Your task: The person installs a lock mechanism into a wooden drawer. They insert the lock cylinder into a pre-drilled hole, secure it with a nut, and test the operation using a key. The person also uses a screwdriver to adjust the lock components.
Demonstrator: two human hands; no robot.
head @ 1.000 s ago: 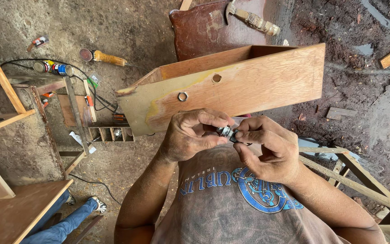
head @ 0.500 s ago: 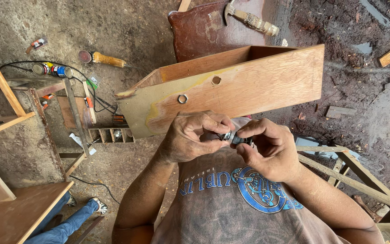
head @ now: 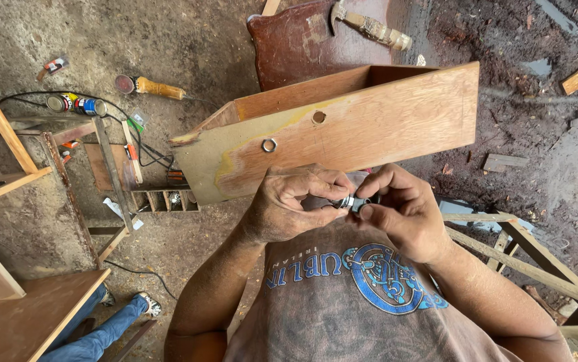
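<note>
Both hands meet in front of my chest, just below a wooden drawer box (head: 369, 127). My left hand (head: 292, 204) and my right hand (head: 399, 211) pinch a small round metal fitting (head: 352, 202) between their fingertips. The drawer's front panel has a metal ring (head: 269, 145) set in one hole and an open hole (head: 318, 117) to its right. The fingers hide most of the fitting.
A dark wooden board (head: 302, 40) with a hammer (head: 369, 27) lies behind the drawer. A brush (head: 151, 87), small cans (head: 78, 104) and a cable lie on the floor at left. Wooden frames (head: 7, 147) stand left, and another person's legs (head: 108, 322) show at the bottom left.
The hands have shifted slightly and the fingers have turned around the small fitting. The drawer has not moved.
</note>
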